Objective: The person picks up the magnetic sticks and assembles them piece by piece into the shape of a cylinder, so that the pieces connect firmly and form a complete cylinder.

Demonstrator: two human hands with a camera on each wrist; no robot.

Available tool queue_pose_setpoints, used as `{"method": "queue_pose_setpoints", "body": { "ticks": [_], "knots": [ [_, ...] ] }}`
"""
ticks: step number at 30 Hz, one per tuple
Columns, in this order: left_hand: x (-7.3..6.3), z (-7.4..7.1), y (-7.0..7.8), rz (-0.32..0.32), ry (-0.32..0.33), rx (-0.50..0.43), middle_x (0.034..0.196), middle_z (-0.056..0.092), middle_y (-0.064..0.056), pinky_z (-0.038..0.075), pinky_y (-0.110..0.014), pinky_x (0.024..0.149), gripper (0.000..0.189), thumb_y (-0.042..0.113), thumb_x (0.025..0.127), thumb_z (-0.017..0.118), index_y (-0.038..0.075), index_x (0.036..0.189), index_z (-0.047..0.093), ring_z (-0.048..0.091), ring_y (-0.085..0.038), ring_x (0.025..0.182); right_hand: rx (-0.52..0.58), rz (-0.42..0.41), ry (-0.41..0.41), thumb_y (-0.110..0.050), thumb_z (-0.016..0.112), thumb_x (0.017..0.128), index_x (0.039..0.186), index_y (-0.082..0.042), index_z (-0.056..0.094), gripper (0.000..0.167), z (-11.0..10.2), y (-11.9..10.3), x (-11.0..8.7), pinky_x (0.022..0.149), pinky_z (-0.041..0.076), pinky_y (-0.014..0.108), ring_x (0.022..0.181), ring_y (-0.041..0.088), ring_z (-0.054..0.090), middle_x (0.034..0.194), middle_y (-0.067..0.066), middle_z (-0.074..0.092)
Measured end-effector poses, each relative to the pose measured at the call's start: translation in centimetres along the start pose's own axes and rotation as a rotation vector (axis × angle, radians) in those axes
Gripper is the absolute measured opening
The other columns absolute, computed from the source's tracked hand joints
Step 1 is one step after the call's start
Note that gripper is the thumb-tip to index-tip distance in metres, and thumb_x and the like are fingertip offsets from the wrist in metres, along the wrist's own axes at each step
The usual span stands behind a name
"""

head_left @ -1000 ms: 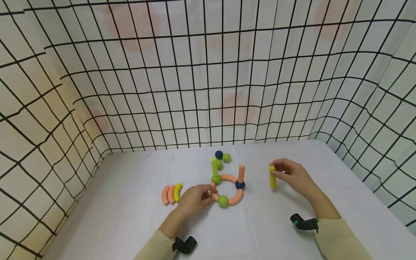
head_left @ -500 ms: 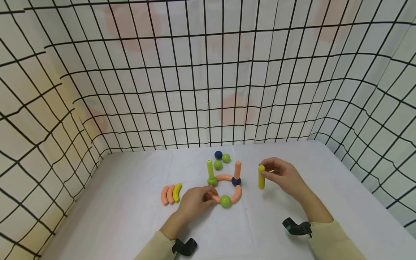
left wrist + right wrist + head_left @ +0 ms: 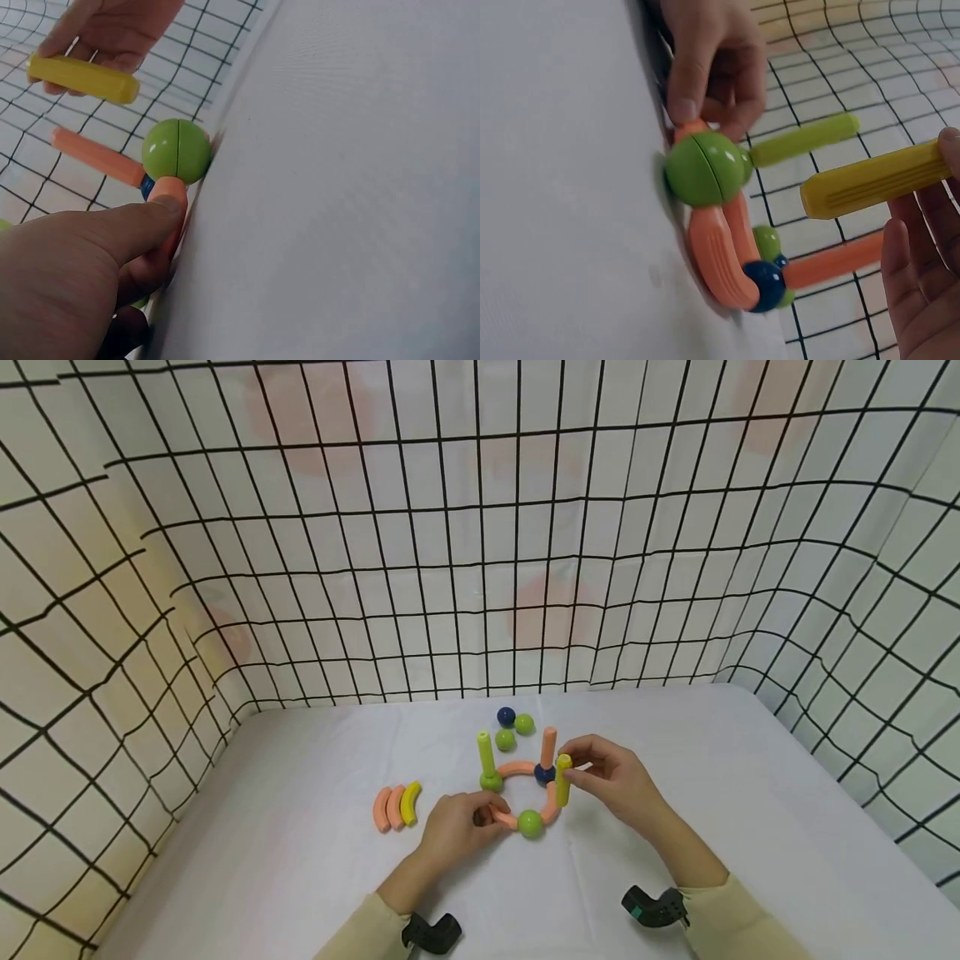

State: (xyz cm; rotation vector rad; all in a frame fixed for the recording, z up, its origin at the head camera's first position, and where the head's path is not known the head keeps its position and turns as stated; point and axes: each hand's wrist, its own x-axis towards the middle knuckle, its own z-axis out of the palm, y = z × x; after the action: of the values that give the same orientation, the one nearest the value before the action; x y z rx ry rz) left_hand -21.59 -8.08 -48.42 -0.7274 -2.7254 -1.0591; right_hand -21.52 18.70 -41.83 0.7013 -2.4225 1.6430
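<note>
On the table lies a ring of curved orange rods (image 3: 516, 768) joined by balls. From its green ball at the back left rises a light green rod (image 3: 486, 753); an orange rod (image 3: 549, 747) stands on the dark blue ball (image 3: 543, 774). My left hand (image 3: 459, 827) pinches the ring's front-left curved rod (image 3: 171, 196), beside the front green ball (image 3: 530, 823). In my right hand (image 3: 613, 778) a yellow rod (image 3: 870, 180) is gripped near its top, held upright above the ring's right side. The right wrist view shows its lower end apart from the front ball.
Left of the ring lie two curved orange rods (image 3: 388, 809) and a curved yellow rod (image 3: 409, 803). Behind the ring sit a dark blue ball (image 3: 506, 717) and two green balls (image 3: 524, 723). Black-gridded white cloth walls (image 3: 450, 568) enclose the white table (image 3: 300, 827).
My right hand has carried the yellow rod leftward from out on the right to the ring. The ring has turned and shifted slightly, its front green ball moving right; my left hand kept its grip.
</note>
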Motion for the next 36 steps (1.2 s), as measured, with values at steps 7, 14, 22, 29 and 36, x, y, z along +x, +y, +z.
{"method": "queue_pose_setpoints", "body": {
  "ticks": [7, 14, 22, 29, 36],
  "knots": [
    [0.0, 0.0, 0.0, 0.003, 0.007, -0.007, 0.066, 0.059, 0.016, 0.039, -0.015, 0.058, 0.013, 0.033, 0.084, 0.081, 0.026, 0.092, 0.074, 0.048, 0.006, 0.059, 0.075, -0.003, -0.042, -0.010, 0.070, 0.092, 0.111, -0.007, 0.066, 0.019, 2.9, -0.3, 0.4, 0.077, 0.056, 0.025, 0.089, 0.008, 0.066, 0.106, 0.003, 0.068],
    [0.0, 0.2, -0.1, 0.005, -0.005, -0.004, 0.067, 0.061, 0.017, 0.040, -0.014, 0.059, 0.013, 0.034, 0.084, 0.080, 0.027, 0.093, 0.074, 0.049, 0.007, 0.059, 0.105, -0.026, -0.047, -0.005, 0.071, 0.090, 0.110, -0.007, 0.066, 0.020, 4.2, 0.3, 0.5, 0.077, 0.055, 0.024, 0.087, 0.006, 0.064, 0.107, 0.006, 0.068],
    [0.1, 0.0, -0.1, -0.012, -0.006, 0.019, 0.066, 0.059, 0.017, 0.038, -0.015, 0.060, 0.013, 0.035, 0.084, 0.081, 0.028, 0.093, 0.073, 0.048, 0.006, 0.059, 0.060, 0.004, -0.065, -0.009, 0.072, 0.091, 0.112, -0.009, 0.067, 0.022, 4.4, 0.4, 0.5, 0.079, 0.055, 0.025, 0.090, 0.006, 0.064, 0.110, 0.008, 0.069],
    [0.0, 0.0, -0.1, -0.013, -0.011, 0.015, 0.067, 0.059, 0.017, 0.038, -0.015, 0.060, 0.014, 0.035, 0.084, 0.080, 0.028, 0.093, 0.073, 0.048, 0.006, 0.060, -0.051, 0.051, -0.104, -0.016, 0.074, 0.090, 0.107, -0.017, 0.069, 0.019, 4.5, 1.2, 0.1, 0.080, 0.053, 0.025, 0.090, 0.009, 0.061, 0.102, 0.002, 0.069],
    [0.1, 0.1, -0.3, -0.014, -0.011, 0.020, 0.067, 0.059, 0.017, 0.038, -0.016, 0.060, 0.013, 0.035, 0.084, 0.080, 0.029, 0.094, 0.073, 0.048, 0.006, 0.059, -0.124, 0.005, -0.167, -0.019, 0.078, 0.087, 0.102, -0.018, 0.066, 0.019, 4.5, 2.3, 0.0, 0.074, 0.053, 0.024, 0.083, 0.008, 0.059, 0.093, -0.003, 0.065]
  ]
}}
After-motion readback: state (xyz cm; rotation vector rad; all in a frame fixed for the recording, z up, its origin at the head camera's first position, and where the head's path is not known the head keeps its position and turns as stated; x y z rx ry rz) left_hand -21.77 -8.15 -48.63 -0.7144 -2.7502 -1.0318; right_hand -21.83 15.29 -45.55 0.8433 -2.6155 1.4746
